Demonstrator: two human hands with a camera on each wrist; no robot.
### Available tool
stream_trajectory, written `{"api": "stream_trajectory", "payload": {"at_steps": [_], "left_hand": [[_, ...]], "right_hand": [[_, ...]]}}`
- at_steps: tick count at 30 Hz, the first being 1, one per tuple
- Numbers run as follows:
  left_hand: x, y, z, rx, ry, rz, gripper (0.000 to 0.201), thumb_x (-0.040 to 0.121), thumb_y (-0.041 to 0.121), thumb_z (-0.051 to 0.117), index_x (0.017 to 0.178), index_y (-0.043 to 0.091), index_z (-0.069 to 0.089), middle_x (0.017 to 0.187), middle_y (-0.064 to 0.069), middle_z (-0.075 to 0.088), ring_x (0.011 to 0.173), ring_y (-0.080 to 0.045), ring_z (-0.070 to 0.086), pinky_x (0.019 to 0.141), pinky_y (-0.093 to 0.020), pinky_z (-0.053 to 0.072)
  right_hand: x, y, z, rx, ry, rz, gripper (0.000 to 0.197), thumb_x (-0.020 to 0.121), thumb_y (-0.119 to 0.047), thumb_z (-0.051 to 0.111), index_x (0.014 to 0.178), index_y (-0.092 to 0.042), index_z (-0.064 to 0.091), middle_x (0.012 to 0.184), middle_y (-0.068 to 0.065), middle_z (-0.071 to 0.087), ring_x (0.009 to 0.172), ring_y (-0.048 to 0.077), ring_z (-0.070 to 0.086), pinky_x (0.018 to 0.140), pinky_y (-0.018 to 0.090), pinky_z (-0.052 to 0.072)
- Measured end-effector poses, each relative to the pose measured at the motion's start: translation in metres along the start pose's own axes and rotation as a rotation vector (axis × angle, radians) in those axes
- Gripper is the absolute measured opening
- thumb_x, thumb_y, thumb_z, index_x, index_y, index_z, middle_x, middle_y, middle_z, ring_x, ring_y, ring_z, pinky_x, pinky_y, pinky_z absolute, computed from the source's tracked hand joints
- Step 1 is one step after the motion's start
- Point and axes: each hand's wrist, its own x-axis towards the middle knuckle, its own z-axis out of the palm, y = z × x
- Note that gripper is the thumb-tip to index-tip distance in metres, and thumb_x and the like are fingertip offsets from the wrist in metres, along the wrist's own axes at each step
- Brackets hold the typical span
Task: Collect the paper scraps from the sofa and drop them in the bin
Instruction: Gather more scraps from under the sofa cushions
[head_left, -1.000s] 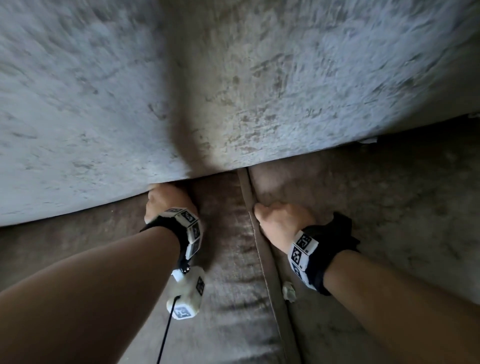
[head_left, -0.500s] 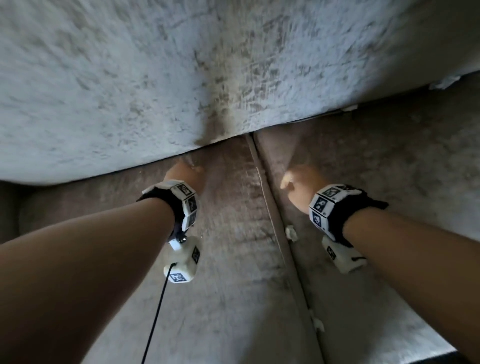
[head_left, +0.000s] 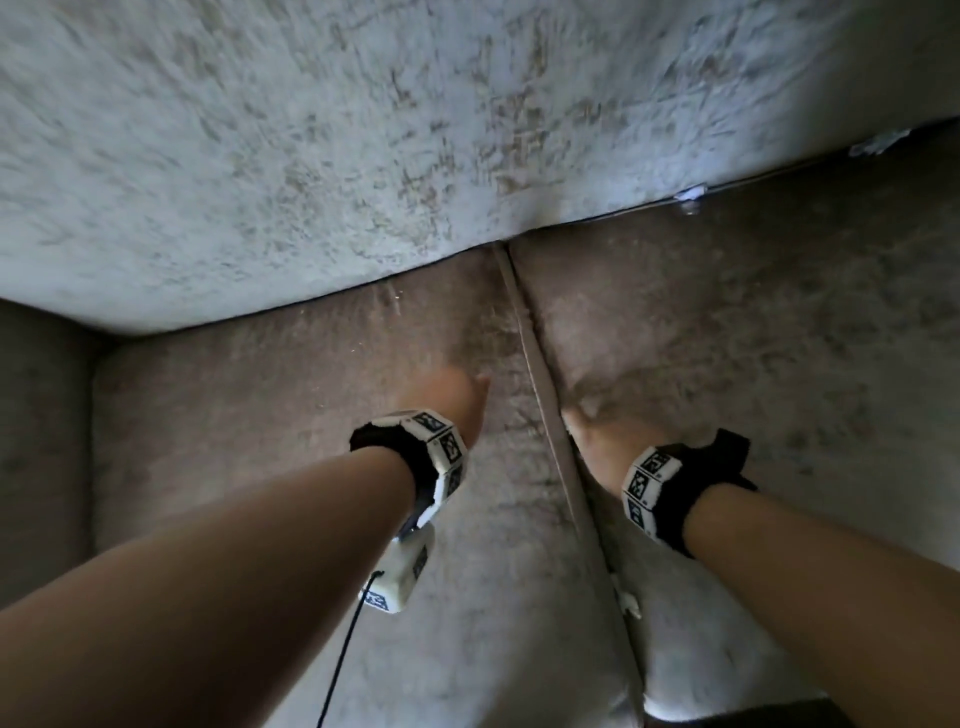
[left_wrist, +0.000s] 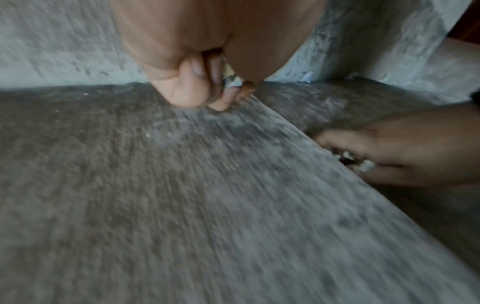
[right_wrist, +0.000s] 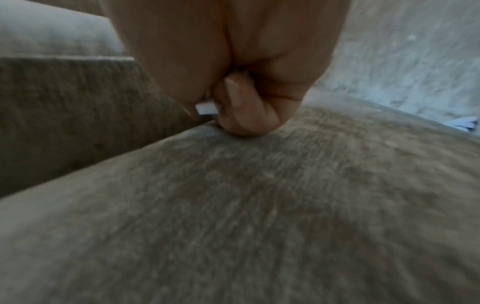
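Observation:
My left hand (head_left: 452, 400) hovers over the left seat cushion (head_left: 260, 415) of a grey-brown sofa. In the left wrist view its curled fingers (left_wrist: 192, 86) grip crumpled paper scraps (left_wrist: 230, 79). My right hand (head_left: 602, 436) sits on the right cushion beside the seam (head_left: 540, 384). Its fingers (right_wrist: 246, 111) are curled, with a white scrap (right_wrist: 206, 108) held against the thumb side. More white scraps lie along the backrest crease (head_left: 690, 193) and further right (head_left: 878, 143), and one in the seam near my right forearm (head_left: 626, 597). No bin is in view.
The pale backrest (head_left: 363, 130) fills the top of the head view. The sofa arm (head_left: 41, 441) stands at the left. A black cable (head_left: 343, 660) hangs from the left wrist unit. The front edge of the seat shows at the bottom right.
Both hands have pulled back from the backrest crease toward me, staying curled. The scrap that lay by the seam near my right wrist is no longer seen there.

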Motion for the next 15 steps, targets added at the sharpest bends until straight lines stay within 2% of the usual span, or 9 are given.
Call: {"api": "stream_trajectory", "payload": {"at_steps": [2, 4, 8, 11, 13, 15], "left_hand": [[-0.019, 0.013, 0.015, 0.007, -0.047, 0.024, 0.045, 0.1, 0.042, 0.035, 0.1, 0.006, 0.064, 0.099, -0.015, 0.066, 0.093, -0.034, 0.063, 0.072, -0.032, 0.043], [-0.041, 0.034, 0.029, 0.075, -0.102, 0.082, 0.042, 0.1, 0.039, 0.036, 0.1, 0.008, 0.065, 0.101, -0.015, 0.067, 0.095, -0.034, 0.063, 0.07, -0.031, 0.04], [-0.083, 0.077, 0.063, 0.275, -0.267, 0.222, 0.027, 0.098, 0.023, 0.042, 0.108, 0.013, 0.066, 0.111, -0.011, 0.067, 0.104, -0.034, 0.064, 0.077, -0.035, 0.048], [-0.115, 0.112, 0.092, 0.39, -0.319, 0.327, 0.024, 0.095, 0.017, 0.046, 0.107, 0.011, 0.066, 0.112, -0.01, 0.067, 0.105, -0.035, 0.064, 0.079, -0.04, 0.05], [-0.129, 0.132, 0.111, 0.417, -0.358, 0.279, 0.028, 0.098, 0.017, 0.044, 0.119, 0.01, 0.061, 0.12, -0.009, 0.064, 0.109, -0.035, 0.062, 0.083, -0.043, 0.049], [-0.135, 0.145, 0.128, 0.406, -0.365, 0.189, 0.042, 0.1, 0.013, 0.036, 0.141, 0.001, 0.039, 0.129, -0.013, 0.057, 0.112, -0.035, 0.06, 0.084, -0.044, 0.049]], "right_hand": [[0.009, -0.003, 0.006, -0.066, 0.03, -0.021, 0.042, 0.094, -0.009, 0.035, 0.136, -0.013, 0.032, 0.097, 0.012, 0.069, 0.082, 0.034, 0.068, 0.062, 0.036, 0.044], [0.011, -0.004, 0.008, -0.07, 0.029, -0.056, 0.039, 0.093, -0.007, 0.036, 0.131, -0.012, 0.037, 0.101, 0.012, 0.07, 0.09, 0.034, 0.068, 0.067, 0.037, 0.047], [-0.005, 0.017, -0.006, 0.131, 0.011, -0.043, 0.026, 0.094, -0.015, 0.041, 0.112, -0.009, 0.059, 0.112, 0.018, 0.067, 0.105, 0.036, 0.064, 0.084, 0.037, 0.05], [-0.016, 0.046, -0.019, 0.001, 0.03, -0.078, 0.034, 0.098, -0.018, 0.035, 0.109, -0.009, 0.066, 0.115, 0.017, 0.067, 0.104, 0.035, 0.064, 0.087, 0.036, 0.05], [-0.025, 0.066, -0.024, -0.046, 0.036, -0.117, 0.04, 0.102, -0.023, 0.029, 0.116, -0.01, 0.064, 0.121, 0.016, 0.064, 0.109, 0.034, 0.062, 0.09, 0.036, 0.048], [-0.031, 0.085, -0.028, -0.019, 0.046, -0.106, 0.044, 0.103, -0.027, 0.025, 0.118, -0.009, 0.062, 0.121, 0.016, 0.063, 0.112, 0.033, 0.06, 0.09, 0.036, 0.047]]}}
